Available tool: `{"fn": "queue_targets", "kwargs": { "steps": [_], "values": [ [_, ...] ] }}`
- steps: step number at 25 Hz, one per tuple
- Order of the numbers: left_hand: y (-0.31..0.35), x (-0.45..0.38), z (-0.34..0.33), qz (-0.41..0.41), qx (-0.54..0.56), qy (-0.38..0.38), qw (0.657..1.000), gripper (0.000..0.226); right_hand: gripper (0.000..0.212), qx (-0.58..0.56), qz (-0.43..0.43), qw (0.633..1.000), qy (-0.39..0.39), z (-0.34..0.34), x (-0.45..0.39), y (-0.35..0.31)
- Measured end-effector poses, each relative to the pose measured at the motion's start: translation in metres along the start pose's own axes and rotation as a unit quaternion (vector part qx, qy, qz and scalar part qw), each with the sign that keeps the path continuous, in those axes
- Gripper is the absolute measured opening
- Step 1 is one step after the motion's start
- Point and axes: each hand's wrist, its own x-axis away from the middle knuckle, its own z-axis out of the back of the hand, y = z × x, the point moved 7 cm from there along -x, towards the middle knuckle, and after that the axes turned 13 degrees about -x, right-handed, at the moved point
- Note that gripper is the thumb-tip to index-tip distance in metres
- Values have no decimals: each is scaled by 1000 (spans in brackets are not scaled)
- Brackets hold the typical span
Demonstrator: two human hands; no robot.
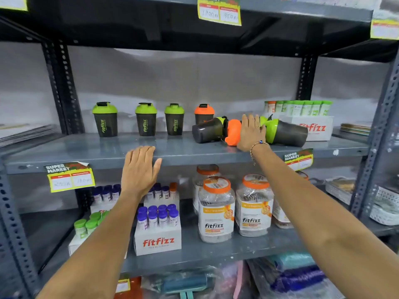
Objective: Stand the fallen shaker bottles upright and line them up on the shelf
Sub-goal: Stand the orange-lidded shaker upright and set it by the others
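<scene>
Three dark shaker bottles with green lids (pixel 105 119) (pixel 146 119) (pixel 174 119) stand upright in a row on the grey shelf (pixel 86 152), and an orange-lidded one (pixel 203 114) stands behind the fallen ones. A green-lidded shaker (pixel 208 130) lies on its side, base to the left. An orange-lidded shaker (pixel 233 132) lies beside it, its body hidden by my right hand (pixel 251 133), which rests flat against it with fingers spread. Another green-lidded shaker (pixel 286 132) lies on its side to the right. My left hand (pixel 139 170) hovers open at the shelf's front edge, holding nothing.
A white fitfizz box (pixel 313 128) with green-capped tubes stands at the shelf's right end, right behind the fallen shaker. Perforated uprights (pixel 62 87) (pixel 306 76) frame the bay. Jars (pixel 216 210) and tube boxes (pixel 157 240) fill the shelf below. Price tags (pixel 70 178) hang from the edges.
</scene>
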Motion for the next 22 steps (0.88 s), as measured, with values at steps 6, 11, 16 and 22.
{"fn": "queue_targets", "kwargs": {
  "steps": [6, 11, 16, 22],
  "values": [
    [1, 0, 5, 11, -49, 76, 996, 42, 90, 13, 16, 999, -33, 2, -8, -3],
    [1, 0, 11, 11, -49, 73, 996, 42, 77, -28, 52, 998, 3, 13, 0, -34],
    [-13, 0, 17, -5, -33, 33, 999, 46, 88, -376, 17, 925, 43, 1, 19, -93],
    [-38, 6, 10, 36, -32, 1, 999, 48, 110, -484, -93, 864, 98, -48, 33, -129]
  ]
}}
